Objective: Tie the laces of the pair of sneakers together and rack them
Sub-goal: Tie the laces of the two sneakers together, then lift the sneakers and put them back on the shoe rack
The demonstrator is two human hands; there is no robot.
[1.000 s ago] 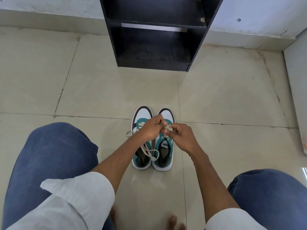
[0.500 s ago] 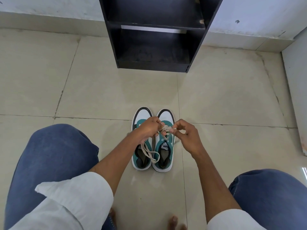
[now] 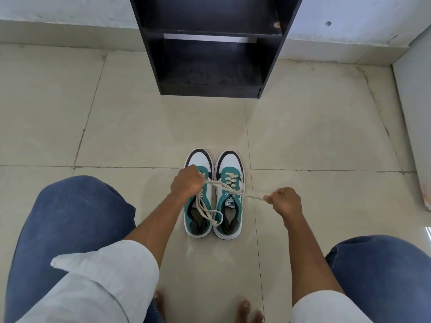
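Note:
Two teal, white and black sneakers stand side by side on the tiled floor, toes pointing away from me: the left sneaker (image 3: 198,214) and the right sneaker (image 3: 229,173). Cream laces (image 3: 233,191) run taut between my hands across the right sneaker. My left hand (image 3: 186,183) is fisted on lace over the left sneaker's tongue. My right hand (image 3: 283,201) pinches a lace end out to the right of the pair. A loose lace loop (image 3: 211,216) lies over the shoe openings.
A black open shoe rack (image 3: 210,45) with bare shelves stands against the wall, straight ahead of the sneakers. My knees in blue jeans flank the shoes; my bare toes (image 3: 245,306) are below. A wall edge (image 3: 412,127) runs along the right.
My hands, close together over the shoes before, have pulled apart. The right hand moved out to the right, drawing the lace tight.

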